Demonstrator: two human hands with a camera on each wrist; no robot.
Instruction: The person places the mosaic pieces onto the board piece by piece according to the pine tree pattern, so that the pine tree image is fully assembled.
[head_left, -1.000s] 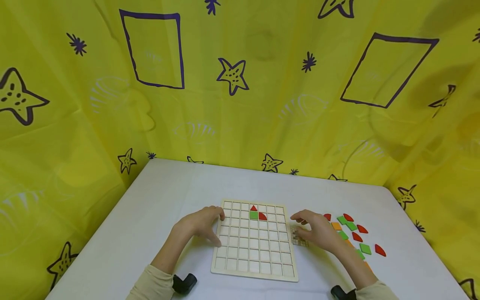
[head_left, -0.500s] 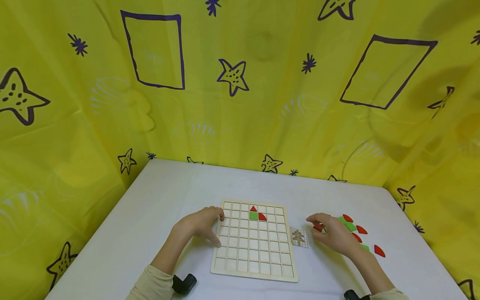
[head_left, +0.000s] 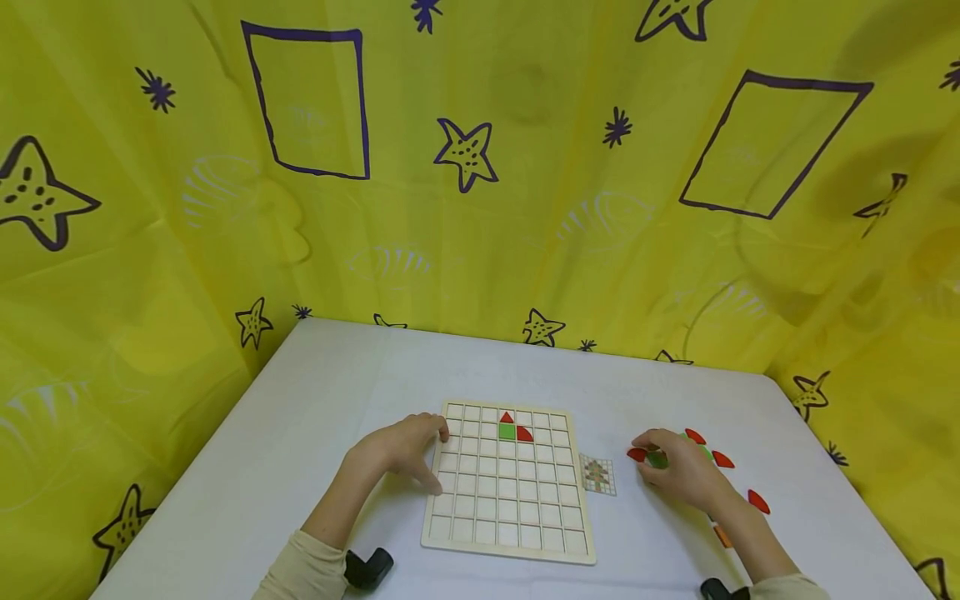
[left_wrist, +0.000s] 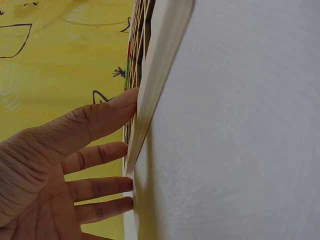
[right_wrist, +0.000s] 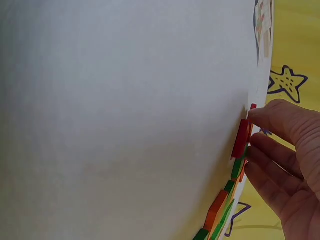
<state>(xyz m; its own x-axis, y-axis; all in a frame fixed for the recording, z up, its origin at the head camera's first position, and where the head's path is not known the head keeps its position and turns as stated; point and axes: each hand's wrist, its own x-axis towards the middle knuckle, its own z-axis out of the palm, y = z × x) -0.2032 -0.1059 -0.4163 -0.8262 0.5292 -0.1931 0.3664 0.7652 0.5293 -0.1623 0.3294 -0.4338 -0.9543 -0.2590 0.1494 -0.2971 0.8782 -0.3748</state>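
Observation:
My left hand (head_left: 397, 450) rests at the left edge of a pale wooden grid board (head_left: 510, 533). In the left wrist view its thumb touches the rim and its fingers extend straight beside it. A red triangle (head_left: 507, 417), a green square (head_left: 507, 432) and a red quarter circle (head_left: 525, 434) sit in the board's upper cells. My right hand (head_left: 682, 475) is low over the loose tiles, thumb and fingers apart. Between them shows a green tile (head_left: 657, 459), and just beyond the fingertips lies another red quarter circle (head_left: 636, 454). The hand hides part of the tile pile.
A small pattern card (head_left: 597, 475) with a tree-like figure lies against the board's right edge. Several loose tiles, among them a red one (head_left: 723, 459) and an orange one (head_left: 722, 536), surround the right hand and wrist. A yellow curtain (head_left: 517, 242) borders the white table (head_left: 420, 358).
My right hand has moved right, off the pattern card to the loose tiles. A red quarter circle has shifted left and nearer to me. The left hand stays put.

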